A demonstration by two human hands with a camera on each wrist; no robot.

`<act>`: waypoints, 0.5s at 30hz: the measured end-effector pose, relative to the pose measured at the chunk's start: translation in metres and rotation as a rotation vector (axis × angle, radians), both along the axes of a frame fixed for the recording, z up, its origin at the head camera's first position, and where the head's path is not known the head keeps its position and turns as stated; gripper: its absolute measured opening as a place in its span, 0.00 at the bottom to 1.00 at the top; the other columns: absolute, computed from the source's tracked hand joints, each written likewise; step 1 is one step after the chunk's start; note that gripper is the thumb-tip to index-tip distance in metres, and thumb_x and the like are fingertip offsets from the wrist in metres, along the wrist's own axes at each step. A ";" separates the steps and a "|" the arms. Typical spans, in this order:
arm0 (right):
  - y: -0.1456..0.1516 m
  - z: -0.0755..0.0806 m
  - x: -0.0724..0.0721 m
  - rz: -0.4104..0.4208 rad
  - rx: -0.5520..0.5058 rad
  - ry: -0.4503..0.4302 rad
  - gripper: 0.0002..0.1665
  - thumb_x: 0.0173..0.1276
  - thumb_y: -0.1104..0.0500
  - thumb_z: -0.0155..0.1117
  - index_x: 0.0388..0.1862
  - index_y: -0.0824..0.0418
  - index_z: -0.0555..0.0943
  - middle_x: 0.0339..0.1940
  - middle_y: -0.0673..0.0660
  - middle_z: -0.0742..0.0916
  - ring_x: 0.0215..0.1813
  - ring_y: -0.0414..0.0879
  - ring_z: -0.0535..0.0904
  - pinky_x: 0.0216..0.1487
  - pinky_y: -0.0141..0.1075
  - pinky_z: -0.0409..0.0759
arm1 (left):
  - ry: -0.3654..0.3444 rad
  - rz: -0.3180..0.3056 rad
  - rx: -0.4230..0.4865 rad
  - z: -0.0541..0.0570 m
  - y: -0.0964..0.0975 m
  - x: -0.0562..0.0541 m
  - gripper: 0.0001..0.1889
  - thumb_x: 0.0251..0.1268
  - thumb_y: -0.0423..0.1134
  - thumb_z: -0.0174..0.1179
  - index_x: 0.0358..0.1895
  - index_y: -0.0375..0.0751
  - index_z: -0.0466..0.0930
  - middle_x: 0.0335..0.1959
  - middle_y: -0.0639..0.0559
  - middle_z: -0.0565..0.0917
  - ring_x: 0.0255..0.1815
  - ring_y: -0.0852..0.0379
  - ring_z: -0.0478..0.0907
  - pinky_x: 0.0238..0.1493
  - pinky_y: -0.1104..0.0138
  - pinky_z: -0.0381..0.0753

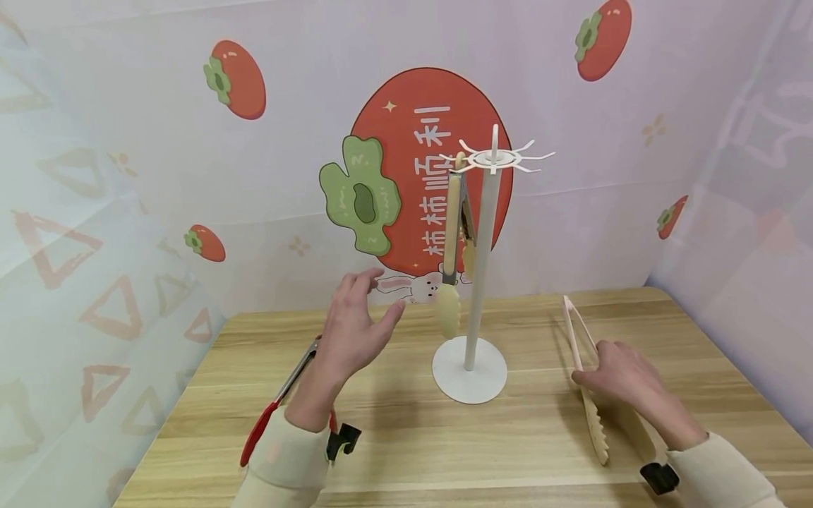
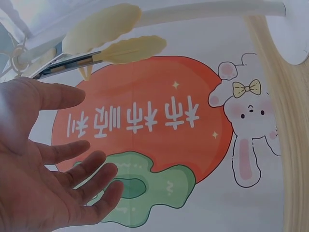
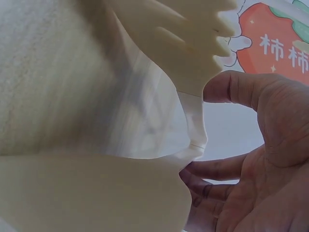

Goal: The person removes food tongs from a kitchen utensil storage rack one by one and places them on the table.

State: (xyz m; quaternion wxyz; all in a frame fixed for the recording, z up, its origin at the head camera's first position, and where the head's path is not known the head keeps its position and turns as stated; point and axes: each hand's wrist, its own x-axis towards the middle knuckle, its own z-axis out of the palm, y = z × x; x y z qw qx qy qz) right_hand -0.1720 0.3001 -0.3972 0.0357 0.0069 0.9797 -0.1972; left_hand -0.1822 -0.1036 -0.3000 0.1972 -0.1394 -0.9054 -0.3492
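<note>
On the right of the table, my right hand (image 1: 625,370) holds a pair of cream tongs (image 1: 594,427) between thumb and fingers. In the right wrist view the thumb presses one arm of these tongs (image 3: 195,118) and the fingers lie against the other; the arms are spread. My left hand (image 1: 356,324) is raised in the air left of a white stand (image 1: 480,282), holding nothing, its fingers loosely bent. Wood-handled tongs (image 1: 452,233) with cream scalloped heads hang from a hook of that stand. The left wrist view shows their heads (image 2: 104,29) above my thumb.
Red-handled metal tongs (image 1: 259,432) lie on the left of the wooden table (image 1: 394,451), partly hidden by my left forearm. Several thin hooks ring the stand's top (image 1: 495,159); its round base (image 1: 470,388) sits mid-table. A persimmon-printed cloth (image 1: 286,176) hangs behind.
</note>
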 end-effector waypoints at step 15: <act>0.000 -0.007 0.002 -0.003 0.002 -0.014 0.22 0.59 0.47 0.69 0.29 0.65 0.74 0.25 0.57 0.76 0.27 0.52 0.72 0.24 0.43 0.69 | -0.041 -0.022 0.044 0.004 0.002 -0.004 0.29 0.66 0.45 0.66 0.67 0.40 0.73 0.55 0.42 0.75 0.56 0.47 0.72 0.56 0.50 0.74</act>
